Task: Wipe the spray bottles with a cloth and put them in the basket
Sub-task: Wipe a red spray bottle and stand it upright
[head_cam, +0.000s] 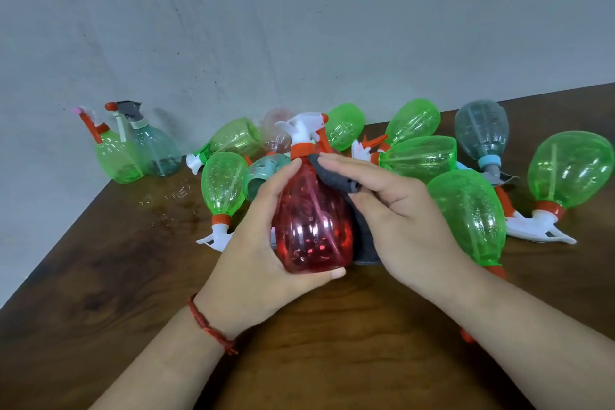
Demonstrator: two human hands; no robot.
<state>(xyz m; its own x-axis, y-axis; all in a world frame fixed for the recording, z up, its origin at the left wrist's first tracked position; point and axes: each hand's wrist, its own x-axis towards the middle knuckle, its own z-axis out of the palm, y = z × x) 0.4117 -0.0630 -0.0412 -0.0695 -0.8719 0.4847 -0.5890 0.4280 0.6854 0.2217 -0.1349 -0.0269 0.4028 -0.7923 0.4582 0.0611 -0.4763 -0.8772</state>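
Closest in, a red thread [213,326] circles the left wrist, both forearms reaching out over the brown desk [332,359]. Left hand [263,243] is clamped round the red bottle [312,226], thumb up its side toward the neck and a fingertip hooked under the base. That looks like a grip meant to steady it upright just above the desk while the other side gets rubbed. Right hand [409,220] pinches a grey cloth [332,176] between thumb and outstretched fingers, pressing it onto the bottle's shoulder just below the orange collar; the rest of the cloth trails down behind the bottle. So the wiping is under way, I'd say, up near the neck.

Just beyond, the waiting bottles lie tumbled on their sides across the middle of the desk: a green bottle [466,210] touching the right forearm, another green one [223,183] left of the red, a grey bottle [482,130] nozzle-down toward the far edge. At the far left corner, two upright bottles [139,156] stand apart against the wall [299,27]. No basket in view, so nothing can be dropped in yet from what shows here.
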